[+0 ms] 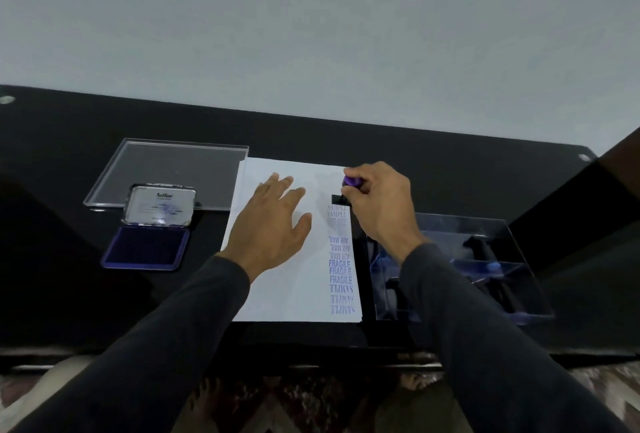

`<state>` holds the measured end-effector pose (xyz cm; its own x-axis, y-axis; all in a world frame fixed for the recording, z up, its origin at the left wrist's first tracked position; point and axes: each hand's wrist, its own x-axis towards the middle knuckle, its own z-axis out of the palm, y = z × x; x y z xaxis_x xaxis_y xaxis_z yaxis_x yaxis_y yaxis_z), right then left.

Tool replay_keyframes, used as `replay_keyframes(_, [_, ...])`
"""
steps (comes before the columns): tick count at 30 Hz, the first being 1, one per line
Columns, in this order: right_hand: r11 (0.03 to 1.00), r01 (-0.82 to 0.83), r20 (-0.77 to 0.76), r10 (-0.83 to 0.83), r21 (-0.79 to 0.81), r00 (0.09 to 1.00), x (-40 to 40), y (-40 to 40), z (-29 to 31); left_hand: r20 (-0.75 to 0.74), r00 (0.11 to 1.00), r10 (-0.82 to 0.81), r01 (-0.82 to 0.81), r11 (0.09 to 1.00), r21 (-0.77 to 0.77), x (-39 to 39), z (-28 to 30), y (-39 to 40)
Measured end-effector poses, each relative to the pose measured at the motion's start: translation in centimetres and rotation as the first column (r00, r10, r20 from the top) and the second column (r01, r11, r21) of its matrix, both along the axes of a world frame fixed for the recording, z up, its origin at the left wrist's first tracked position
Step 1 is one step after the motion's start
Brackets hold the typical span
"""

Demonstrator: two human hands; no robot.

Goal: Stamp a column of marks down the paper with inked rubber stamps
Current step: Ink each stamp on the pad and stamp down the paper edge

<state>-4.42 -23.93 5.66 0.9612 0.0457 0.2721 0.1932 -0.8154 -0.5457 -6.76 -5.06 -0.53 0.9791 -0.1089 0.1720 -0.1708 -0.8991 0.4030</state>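
Observation:
A white sheet of paper (pixel 277 297) lies on the black table, with a column of blue marks (pixel 340 259) down its right edge reading SAMPLE, AIR MAIL and FRAGILE. My right hand (pixel 379 200) grips a rubber stamp with a purple knob (pixel 350 182), its black base pressed on the paper at the top of the column. My left hand (pixel 273 221) lies flat on the paper, fingers spread, to the left of the marks. An open ink pad (pixel 147 247) with a dark blue cushion and raised metal lid sits left of the paper.
A clear acrylic lid (pixel 166 169) lies flat behind the ink pad. A clear acrylic box (pixel 485 270) with several more stamps stands right of the paper, under my right forearm. The table's front edge (pixel 311 351) runs just below the sheet.

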Motion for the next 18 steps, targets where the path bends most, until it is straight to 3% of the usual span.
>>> replay_keyframes(18, [0.998,-0.036,-0.027,0.035,-0.043,0.999,3.5,-0.4,-2.5,-0.012,0.998,-0.068,0.069,0.994,0.085,4.0,-2.7,-0.9])
